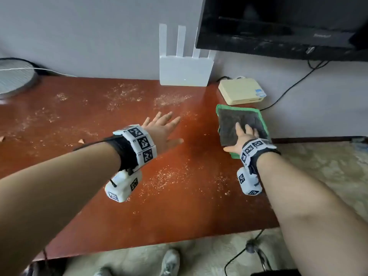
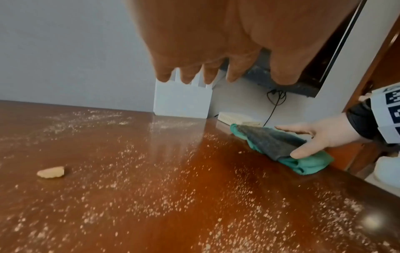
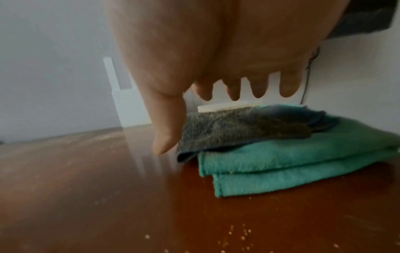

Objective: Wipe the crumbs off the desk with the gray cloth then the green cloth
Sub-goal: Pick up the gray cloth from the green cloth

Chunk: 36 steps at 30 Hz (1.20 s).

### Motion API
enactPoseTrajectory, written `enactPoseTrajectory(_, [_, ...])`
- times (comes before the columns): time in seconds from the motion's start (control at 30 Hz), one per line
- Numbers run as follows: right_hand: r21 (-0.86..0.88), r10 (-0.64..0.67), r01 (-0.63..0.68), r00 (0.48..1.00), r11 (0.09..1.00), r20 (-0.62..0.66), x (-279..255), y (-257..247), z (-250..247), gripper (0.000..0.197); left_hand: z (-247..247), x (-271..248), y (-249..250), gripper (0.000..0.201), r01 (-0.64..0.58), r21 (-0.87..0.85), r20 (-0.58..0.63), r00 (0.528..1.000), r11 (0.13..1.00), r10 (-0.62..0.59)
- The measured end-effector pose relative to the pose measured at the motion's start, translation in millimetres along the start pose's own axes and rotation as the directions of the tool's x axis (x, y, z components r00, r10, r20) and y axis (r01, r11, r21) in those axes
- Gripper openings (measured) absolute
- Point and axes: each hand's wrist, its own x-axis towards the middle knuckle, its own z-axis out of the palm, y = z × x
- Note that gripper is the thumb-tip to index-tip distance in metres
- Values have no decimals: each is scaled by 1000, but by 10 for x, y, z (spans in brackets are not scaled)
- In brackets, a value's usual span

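Observation:
Fine crumbs [image 1: 171, 99] lie scattered over the red-brown desk [image 1: 179, 216], with a larger piece [image 2: 50, 172] toward the left. At the desk's right edge the folded gray cloth [image 1: 239, 118] lies on top of the folded green cloth [image 1: 237, 107]. My right hand [image 1: 245, 136] is spread over the gray cloth [image 3: 238, 126] with straight fingers, its thumb [image 3: 166, 133] at the cloth's near corner, the green cloth [image 3: 303, 150] beneath. My left hand [image 1: 167, 126] hovers open over the desk's middle, holding nothing.
A white router [image 1: 185, 70] and a beige box [image 1: 242, 90] stand against the back wall. A black screen [image 1: 278, 26] hangs above right, with cables trailing down. A round gray object [image 1: 14, 76] sits at the far left. Carpet and shoes lie below the front edge.

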Motion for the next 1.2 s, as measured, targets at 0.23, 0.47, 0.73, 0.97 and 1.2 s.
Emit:
enactPoseTrajectory(0.23, [-86, -92, 93, 996, 992, 21, 360, 58, 70, 70, 215, 294, 10, 68, 36, 83, 144, 988, 996, -47])
enactPoseTrajectory(0.47, [34, -186, 188, 981, 982, -47, 442, 195, -99, 41, 160, 398, 203, 63, 32, 72, 175, 984, 997, -44])
enactPoseTrajectory(0.73, [166, -24, 32, 999, 986, -49, 551, -69, -83, 71, 262, 496, 370, 63, 25, 54, 187, 982, 998, -35])
enactPoseTrajectory(0.97, [34, 27, -23, 992, 999, -122, 765, -210, -76, 52, 534, 613, 283, 63, 88, -7, 210, 974, 996, -85])
enactPoseTrajectory(1.2, [201, -14, 35, 994, 979, -105, 908, 88, -189, 35, 556, 630, 217, 62, 125, -16, 224, 967, 992, -118])
